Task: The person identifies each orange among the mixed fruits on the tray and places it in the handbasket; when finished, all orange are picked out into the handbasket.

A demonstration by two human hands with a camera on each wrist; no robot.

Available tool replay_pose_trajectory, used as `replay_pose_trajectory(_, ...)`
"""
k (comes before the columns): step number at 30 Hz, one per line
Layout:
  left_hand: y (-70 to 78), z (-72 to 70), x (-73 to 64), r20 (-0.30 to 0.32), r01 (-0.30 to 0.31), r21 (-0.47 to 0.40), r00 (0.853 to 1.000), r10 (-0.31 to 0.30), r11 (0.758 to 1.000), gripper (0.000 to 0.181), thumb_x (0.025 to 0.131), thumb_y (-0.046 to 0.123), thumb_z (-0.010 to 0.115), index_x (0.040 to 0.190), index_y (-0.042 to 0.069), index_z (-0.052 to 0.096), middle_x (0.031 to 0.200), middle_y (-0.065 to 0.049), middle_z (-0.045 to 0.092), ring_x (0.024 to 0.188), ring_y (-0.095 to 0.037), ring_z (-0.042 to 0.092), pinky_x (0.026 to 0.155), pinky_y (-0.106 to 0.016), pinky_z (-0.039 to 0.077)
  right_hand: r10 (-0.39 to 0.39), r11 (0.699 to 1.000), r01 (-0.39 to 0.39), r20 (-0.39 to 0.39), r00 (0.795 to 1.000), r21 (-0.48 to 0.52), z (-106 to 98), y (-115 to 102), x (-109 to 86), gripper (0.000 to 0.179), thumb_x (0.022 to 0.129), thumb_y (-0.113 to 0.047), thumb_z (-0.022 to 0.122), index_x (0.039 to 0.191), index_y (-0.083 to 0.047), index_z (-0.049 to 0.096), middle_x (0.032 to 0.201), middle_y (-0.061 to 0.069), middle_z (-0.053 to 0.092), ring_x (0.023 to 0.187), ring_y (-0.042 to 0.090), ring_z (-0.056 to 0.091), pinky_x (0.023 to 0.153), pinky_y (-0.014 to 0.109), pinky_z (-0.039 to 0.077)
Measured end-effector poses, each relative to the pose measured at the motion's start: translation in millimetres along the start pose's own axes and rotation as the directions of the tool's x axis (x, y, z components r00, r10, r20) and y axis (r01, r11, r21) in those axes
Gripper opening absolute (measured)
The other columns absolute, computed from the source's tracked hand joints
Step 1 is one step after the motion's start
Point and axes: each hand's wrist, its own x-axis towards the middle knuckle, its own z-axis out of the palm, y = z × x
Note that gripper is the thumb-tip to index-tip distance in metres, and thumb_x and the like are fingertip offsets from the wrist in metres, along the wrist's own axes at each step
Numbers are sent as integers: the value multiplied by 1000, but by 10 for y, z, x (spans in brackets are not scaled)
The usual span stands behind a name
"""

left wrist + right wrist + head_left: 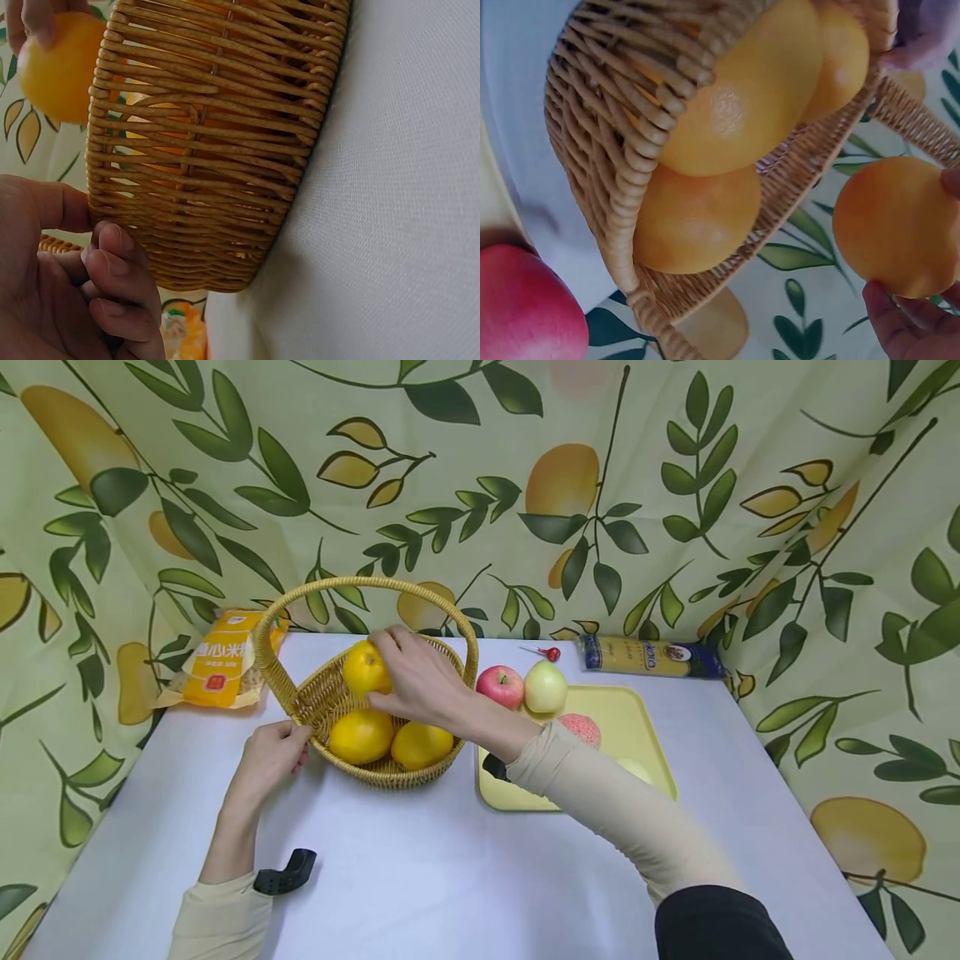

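Observation:
A wicker basket with a tall arched handle stands left of the middle of the table. Three oranges show inside it in the right wrist view. My right hand holds another orange above the basket's opening, reaching in under the handle. In the left wrist view that orange sits over the far rim, fingers on its top. At the basket's left side, my left hand pinches the rim between thumb and curled fingers.
Right of the basket, a yellow tray carries a pink bumpy ball and a pale round thing. A red apple and green pear lie at its back edge. Behind are an orange snack bag and noodle packet.

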Motion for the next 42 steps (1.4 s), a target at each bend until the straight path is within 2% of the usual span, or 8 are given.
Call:
replay_pose_trajectory(6, 10, 3, 4, -6, -6, 6, 1000, 6, 1000, 37, 97, 27, 40, 77, 2, 57, 58, 2, 53, 59, -18, 49, 57, -30, 37, 23, 1000, -22, 15, 1000, -18, 140, 36, 128, 61, 86, -36, 62, 142, -18, 45, 125, 9, 56, 94, 19, 58, 66, 27, 52)
replay_pose_trajectory(13, 9, 6, 5, 0, 5, 6, 1000, -5, 1000, 38, 97, 27, 39, 78, 0, 58, 58, 1, 53, 59, -18, 48, 58, -30, 36, 7, 995, 5, 120, 993, -104, 250, 19, 212, 57, 93, -36, 60, 146, -26, 43, 137, 9, 52, 115, 25, 53, 91, 33, 50)
replay_pose_trajectory(21, -2, 0, -10, -1, 4, 5, 1000, -4, 1000, 38, 97, 27, 39, 78, 0, 58, 57, 2, 52, 59, -18, 48, 59, -30, 36, -10, 991, 43, 249, 968, -125, 377, -36, 275, 55, 96, -37, 59, 148, -35, 40, 137, 11, 49, 111, 24, 52, 89, 32, 52)
replay_pose_trajectory(24, -4, 4, -19, 2, 8, 2, 1000, -8, 1000, 39, 97, 28, 39, 78, 0, 58, 56, 2, 52, 59, -18, 48, 59, -30, 36, 2, 992, 38, 321, 947, -119, 414, -48, 267, 50, 100, -28, 52, 148, -36, 39, 144, 12, 44, 121, 26, 50, 96, 35, 51)
replay_pose_trajectory(30, 15, -7, -30, 6, 7, -2, 1000, -7, 1000, 39, 97, 28, 39, 78, 0, 57, 56, 2, 52, 59, -18, 48, 58, -30, 36, 44, 997, -2, 514, 857, -82, 422, -44, 223, 50, 105, -13, 33, 152, -29, 33, 160, 16, 25, 144, 35, 34, 113, 45, 37)
replay_pose_trajectory(33, 25, -16, -30, -2, -1, -3, 1000, 1, 1000, 38, 97, 27, 40, 77, 0, 58, 57, 1, 53, 58, -18, 48, 58, -30, 36, 58, 996, -14, 557, 829, -84, 400, -47, 220, 50, 105, -13, 34, 152, -30, 33, 162, 14, 20, 146, 35, 31, 116, 45, 33)
replay_pose_trajectory(38, 15, -27, -37, -13, 0, 2, 1000, 0, 1000, 37, 96, 26, 40, 78, -1, 58, 57, 1, 54, 58, -17, 49, 58, -30, 36, 66, 997, -33, 577, 814, -67, 386, -75, 222, 51, 105, -15, 35, 153, -31, 31, 164, 14, 16, 148, 35, 28, 117, 46, 30)
replay_pose_trajectory(42, 5, -26, -41, -16, 4, 5, 1000, -4, 1000, 37, 96, 26, 40, 78, -1, 59, 57, 1, 54, 58, -18, 49, 58, -30, 36, 40, 998, -1, 557, 830, -70, 376, -91, 188, 52, 104, -16, 37, 153, -31, 30, 163, 14, 17, 148, 34, 29, 117, 45, 31)
